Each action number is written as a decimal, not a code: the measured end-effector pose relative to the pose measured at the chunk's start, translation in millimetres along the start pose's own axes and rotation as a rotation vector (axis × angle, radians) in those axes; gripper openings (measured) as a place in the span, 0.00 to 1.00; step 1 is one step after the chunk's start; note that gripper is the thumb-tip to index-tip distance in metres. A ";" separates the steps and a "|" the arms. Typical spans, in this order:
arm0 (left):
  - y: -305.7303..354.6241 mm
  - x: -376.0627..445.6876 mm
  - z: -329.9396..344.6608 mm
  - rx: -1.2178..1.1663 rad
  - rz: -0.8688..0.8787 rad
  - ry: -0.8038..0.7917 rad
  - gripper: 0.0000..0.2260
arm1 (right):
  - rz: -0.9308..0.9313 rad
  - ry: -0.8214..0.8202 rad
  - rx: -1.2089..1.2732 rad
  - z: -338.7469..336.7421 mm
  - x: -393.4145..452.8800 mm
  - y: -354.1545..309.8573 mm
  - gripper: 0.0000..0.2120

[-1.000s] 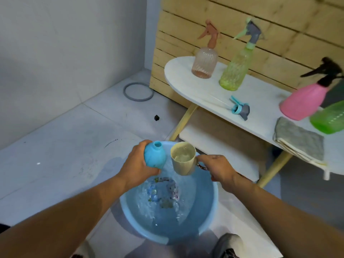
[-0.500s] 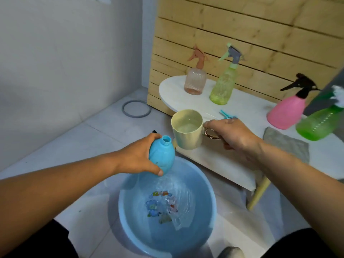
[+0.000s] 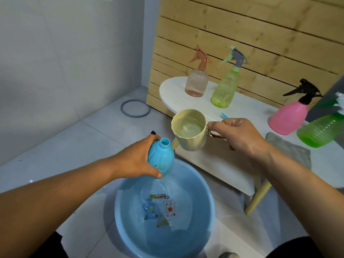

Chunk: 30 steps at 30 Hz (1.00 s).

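Centres on a white oval table [image 3: 245, 110], backed by a slatted pale-wood panel [image 3: 260, 43]. Left of the table, meets a plain whitish wall [image 3: 65, 53]. Below and left of the table, shows grey floor tiles [image 3: 74, 146] with a grey ring [image 3: 135, 117] lying flat. Under the table top, carries a lower shelf [image 3: 214, 164] on slanted wooden legs [image 3: 257, 200]. Lit softly, evenly.

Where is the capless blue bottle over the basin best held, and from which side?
Grip the blue bottle round its wide belly, from the left, as the left hand does; that leaves the narrow open neck free for the cup on its right.
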<state>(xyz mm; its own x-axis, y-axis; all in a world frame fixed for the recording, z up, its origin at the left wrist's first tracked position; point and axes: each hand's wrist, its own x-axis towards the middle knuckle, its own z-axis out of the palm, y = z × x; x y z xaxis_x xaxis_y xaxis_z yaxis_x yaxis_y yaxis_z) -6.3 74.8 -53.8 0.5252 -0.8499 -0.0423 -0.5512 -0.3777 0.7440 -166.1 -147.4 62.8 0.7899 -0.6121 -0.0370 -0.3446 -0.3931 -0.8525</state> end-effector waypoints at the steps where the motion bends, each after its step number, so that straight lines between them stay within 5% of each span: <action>1: -0.8 -0.7 0.1 0.009 0.000 0.002 0.41 | -0.009 -0.001 -0.002 1.8 0.2 -0.4 0.15; 9: -4.3 -1.3 -0.4 0.041 -0.005 0.023 0.43 | -0.069 0.012 -0.073 10.0 0.9 0.1 0.24; 30: 2.6 -4.3 3.2 0.087 -0.027 0.004 0.43 | -0.132 0.010 -0.205 17.2 -2.6 1.3 0.23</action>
<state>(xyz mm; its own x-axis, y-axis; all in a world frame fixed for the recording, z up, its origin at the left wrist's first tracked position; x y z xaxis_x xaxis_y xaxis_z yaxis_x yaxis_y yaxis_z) -12.0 76.3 -53.8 0.5429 -0.8377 -0.0590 -0.5907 -0.4309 0.6822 -159.9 -134.5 52.8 0.8301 -0.5527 0.0741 -0.3352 -0.6008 -0.7257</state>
